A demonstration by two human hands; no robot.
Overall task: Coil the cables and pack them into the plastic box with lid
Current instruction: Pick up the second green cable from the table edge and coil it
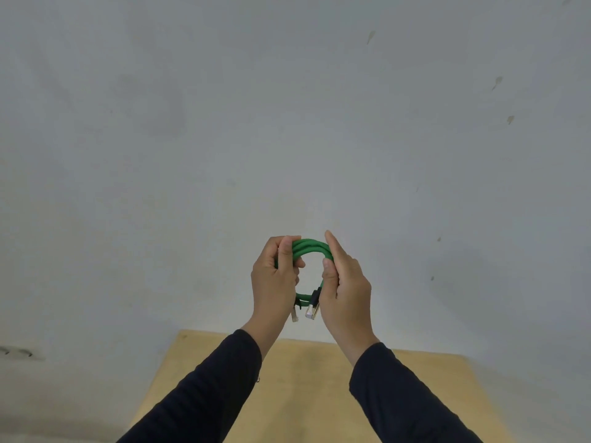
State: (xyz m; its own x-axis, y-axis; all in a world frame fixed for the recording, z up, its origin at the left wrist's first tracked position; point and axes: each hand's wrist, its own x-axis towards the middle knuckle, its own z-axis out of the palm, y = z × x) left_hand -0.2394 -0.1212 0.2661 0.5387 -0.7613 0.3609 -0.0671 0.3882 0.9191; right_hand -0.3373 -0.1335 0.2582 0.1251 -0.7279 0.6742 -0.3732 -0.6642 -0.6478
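A person holds a green cable, already wound into several tight loops, in the air above the far edge of a wooden table. Both plugs hang below the coil. The left hand and right hand each clasp a side, arms raised. The box is out of view, so packing apparently remains.

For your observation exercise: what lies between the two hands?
In the head view, the coiled green cable spans between the left hand and right hand.
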